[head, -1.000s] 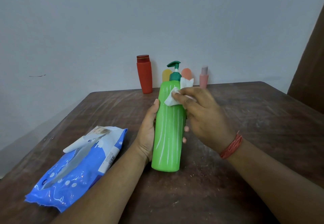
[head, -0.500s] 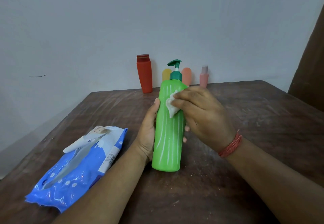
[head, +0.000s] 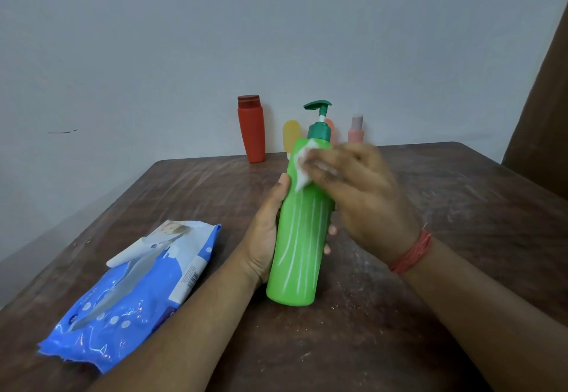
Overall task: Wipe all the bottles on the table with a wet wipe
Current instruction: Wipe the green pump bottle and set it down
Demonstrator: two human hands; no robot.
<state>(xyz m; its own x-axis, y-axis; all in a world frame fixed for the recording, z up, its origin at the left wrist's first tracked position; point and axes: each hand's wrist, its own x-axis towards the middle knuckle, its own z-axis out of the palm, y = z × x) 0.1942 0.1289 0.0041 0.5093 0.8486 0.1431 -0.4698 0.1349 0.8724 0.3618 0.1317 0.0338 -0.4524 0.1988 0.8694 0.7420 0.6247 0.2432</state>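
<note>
Plainly, left hand point(head: 264, 235) fingers point(head: 331, 230) wrap the green bottle point(head: 299, 232); right hand point(head: 362, 195) fingers pinch the wipe point(head: 302, 164) near its shoulder. Hard rubbing could tip it.

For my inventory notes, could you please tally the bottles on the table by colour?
Green: 1, the pump bottle being wiped.
Red: 1, the tall bottle by the wall.
Yellow: 1, partly hidden.
Orange: 1, mostly hidden.
Pink: 1.
Total: 5.

green pump bottle point(head: 299, 238) upright, held | white wet wipe point(head: 302, 166) against its shoulder
</note>
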